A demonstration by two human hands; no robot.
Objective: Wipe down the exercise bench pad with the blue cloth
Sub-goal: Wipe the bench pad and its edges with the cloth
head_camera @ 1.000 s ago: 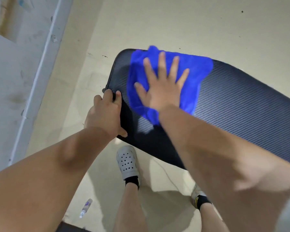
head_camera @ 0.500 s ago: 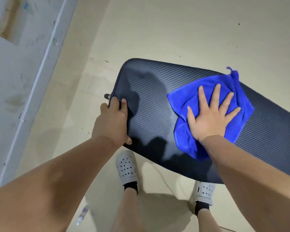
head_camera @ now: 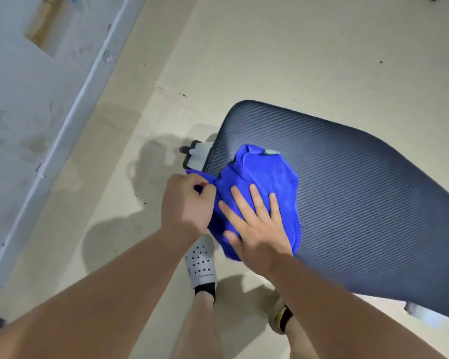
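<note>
Near the bench pad (head_camera: 360, 203) end, the right hand (head_camera: 259, 229) presses flat and open on the blue cloth (head_camera: 267, 177) to anchor it, while the left hand (head_camera: 186, 203) pinches its corner, seemingly refolding.

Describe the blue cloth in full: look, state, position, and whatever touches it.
The blue cloth is bright royal blue, soft and fuzzy like microfibre, bunched and creased rather than spread flat. A small pale tag sticks out at its far edge. It lies on the near left corner of the dark ribbed bench pad, spilling over the pad's edge. The right hand presses flat on it with fingers spread; the left hand pinches its left corner beside the pad.
</note>
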